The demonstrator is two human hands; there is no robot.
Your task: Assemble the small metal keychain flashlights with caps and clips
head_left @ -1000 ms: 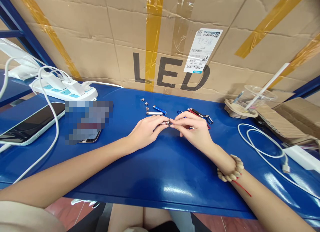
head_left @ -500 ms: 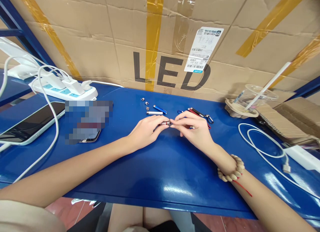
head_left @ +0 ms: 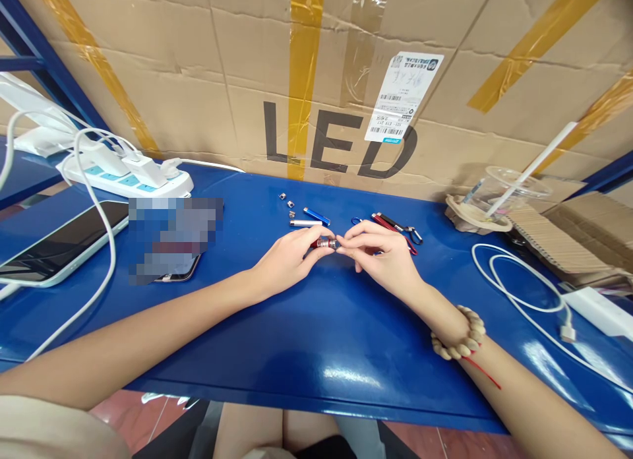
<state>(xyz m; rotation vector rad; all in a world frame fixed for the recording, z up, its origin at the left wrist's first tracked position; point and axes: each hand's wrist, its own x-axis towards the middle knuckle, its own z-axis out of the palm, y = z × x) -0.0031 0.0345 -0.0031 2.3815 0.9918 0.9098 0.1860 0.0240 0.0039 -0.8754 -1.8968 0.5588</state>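
Note:
Over the middle of the blue table, my left hand [head_left: 291,262] pinches a small red tube with a silver threaded-looking section [head_left: 324,244] between thumb and fingers. My right hand [head_left: 383,251] closes its thumb and index finger on the tube's dark end at the right; its other fingers are bent above. Just beyond the left fingers lie a silver tube [head_left: 305,223] and a blue tube [head_left: 317,216]. Several tiny metal pieces [head_left: 290,204] sit behind them. Past my right hand, red and black tubes [head_left: 390,221] with cord loops and a clip are partly hidden.
A white power strip [head_left: 133,175] with plugs and cables and a phone [head_left: 59,241] are at the left. A clear cup [head_left: 499,192] with a straw, a coiled white cable [head_left: 524,307] and an open cardboard box [head_left: 593,228] occupy the right. A large carton [head_left: 222,70] stands behind.
More of the tube's red body now shows between my left thumb and fingers. Both hands stay in nearly the same place, still pinching it.

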